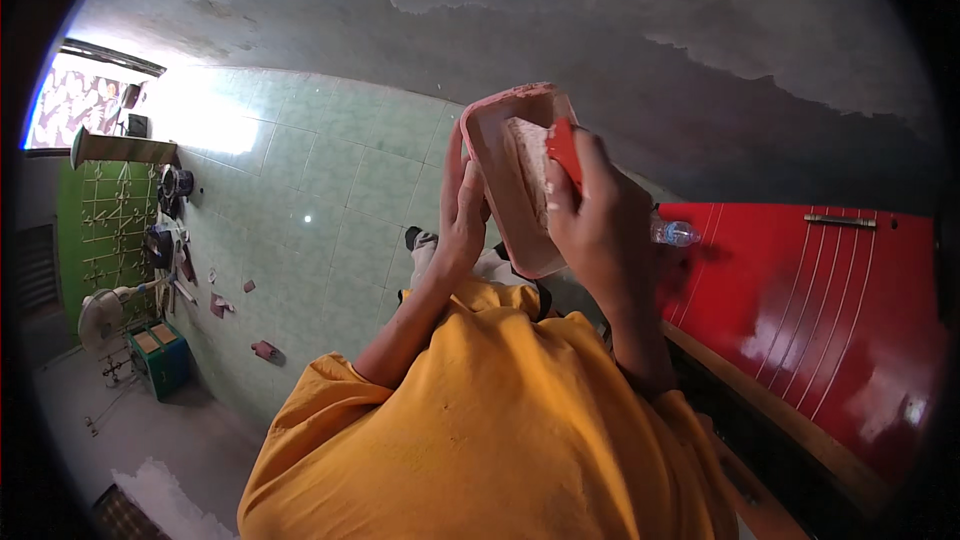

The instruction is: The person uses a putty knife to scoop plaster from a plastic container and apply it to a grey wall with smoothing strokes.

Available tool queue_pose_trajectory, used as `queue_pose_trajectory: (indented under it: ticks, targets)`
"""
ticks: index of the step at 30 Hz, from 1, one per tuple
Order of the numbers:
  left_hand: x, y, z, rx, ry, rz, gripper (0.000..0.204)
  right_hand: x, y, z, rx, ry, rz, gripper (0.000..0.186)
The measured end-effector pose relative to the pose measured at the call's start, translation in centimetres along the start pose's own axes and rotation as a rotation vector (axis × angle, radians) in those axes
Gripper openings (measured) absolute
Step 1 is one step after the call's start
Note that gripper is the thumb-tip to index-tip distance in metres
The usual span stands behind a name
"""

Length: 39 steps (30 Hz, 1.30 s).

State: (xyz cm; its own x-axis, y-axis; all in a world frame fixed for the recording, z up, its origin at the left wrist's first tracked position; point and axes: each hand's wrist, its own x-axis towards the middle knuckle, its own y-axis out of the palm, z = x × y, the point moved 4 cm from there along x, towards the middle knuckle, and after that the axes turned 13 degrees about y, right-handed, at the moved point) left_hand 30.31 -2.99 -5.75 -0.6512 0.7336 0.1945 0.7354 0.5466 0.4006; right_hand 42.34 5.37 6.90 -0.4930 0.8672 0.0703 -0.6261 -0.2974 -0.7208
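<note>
Tub (484,155), pink-rimmed & oblong, sits just above ctr. of frame, held up in front of the worker, mouth turned toward the camera, prob. so its inside stays in plain sight. L hand (465,205) holds it from the left side, w/ fingers partly hidden behind; that side-on hold looks meant to steady the tub & leave its mouth free. R hand (597,202) is closed on a red scraper (564,155), fingers bunched close to the blade, likely for better ctrl. Pale paste (527,155) shows along the scraper's edge, inside the tub.

Below, a yellow shirt (480,410) fills bottom ctr.; tub is near the chest, prob. to spare the arms. Rt. of the R hand, a clear bottle (675,233) shows beside a red cabinet (850,280), mid-rt.; can't tell what it rests on. Green-tiled floor (320,170) spans ctr.-left, w/ a fan (100,320) & green box (160,360) at lower left, well apart from the work. Patchy gray wall (560,30) runs across the top.
</note>
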Motion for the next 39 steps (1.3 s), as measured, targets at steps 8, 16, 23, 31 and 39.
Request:
queue_pose_trajectory:
  ticks: [8, 16, 23, 31, 39]
  targets:
    - [-0.3, -0.6, -0.1, 0.075, -0.013, -0.003, 0.067, 0.0, -2.3, -4.9, 0.332, 0.149, -0.094, 0.020]
    - [-0.3, 0.3, -1.3, -0.003, -0.071, 0.037, 0.069, -1.7, -1.0, -11.0, 0.821, 0.551, 0.029, 0.020]
    - [0.2, -2.2, -2.5, 0.023, -0.168, 0.186, 0.068, -1.2, 0.4, -13.3, 0.849, 0.691, -0.116, 0.034]
    - [1.4, -6.4, -1.3, 0.144, -0.241, 0.201, 0.056, -1.1, 5.4, -17.8, 1.408, 0.901, -0.316, 0.030]
    - [1.4, -13.3, 1.6, 0.013, -0.504, 0.164, 0.059, -0.1, 8.0, -20.2, 1.531, 0.764, -0.573, 0.024]
